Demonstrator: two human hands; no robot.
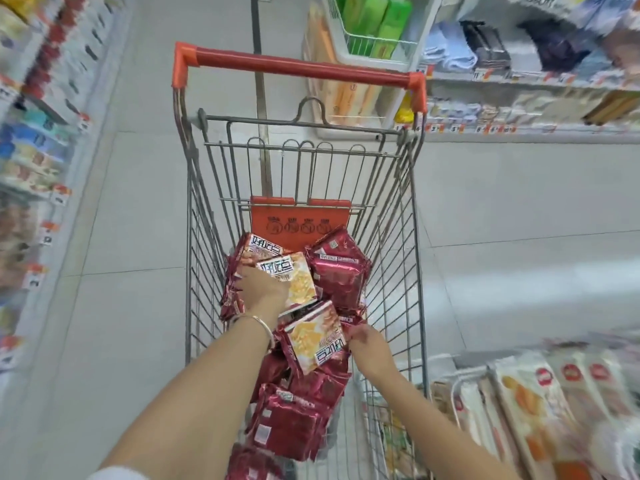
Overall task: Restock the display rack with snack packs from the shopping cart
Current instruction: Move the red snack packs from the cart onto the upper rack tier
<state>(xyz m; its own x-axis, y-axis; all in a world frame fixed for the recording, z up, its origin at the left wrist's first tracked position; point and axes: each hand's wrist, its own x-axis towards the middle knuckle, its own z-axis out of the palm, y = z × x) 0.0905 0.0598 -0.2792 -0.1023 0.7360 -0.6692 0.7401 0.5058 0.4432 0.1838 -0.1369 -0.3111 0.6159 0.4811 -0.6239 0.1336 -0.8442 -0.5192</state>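
A wire shopping cart [202,237] with an orange handle stands in the aisle below me, holding several red foil snack packs [341,271]. Both my hands are inside the basket. My left hand [263,289], with a bangle on the wrist, lies over a pack with a yellow-and-white front [298,282], its fingers curled round the pack's left edge. My right hand [367,344] grips the right edge of another such pack [318,341] lying face up in the pile. The display rack [540,403] at the lower right holds long packaged snacks.
Shelves of goods line the aisle on the left [38,140] and the upper right [533,81]. A white wire basket [370,46] with green packs hangs beyond the cart. Pale tiled floor [131,202] lies on both sides of the cart.
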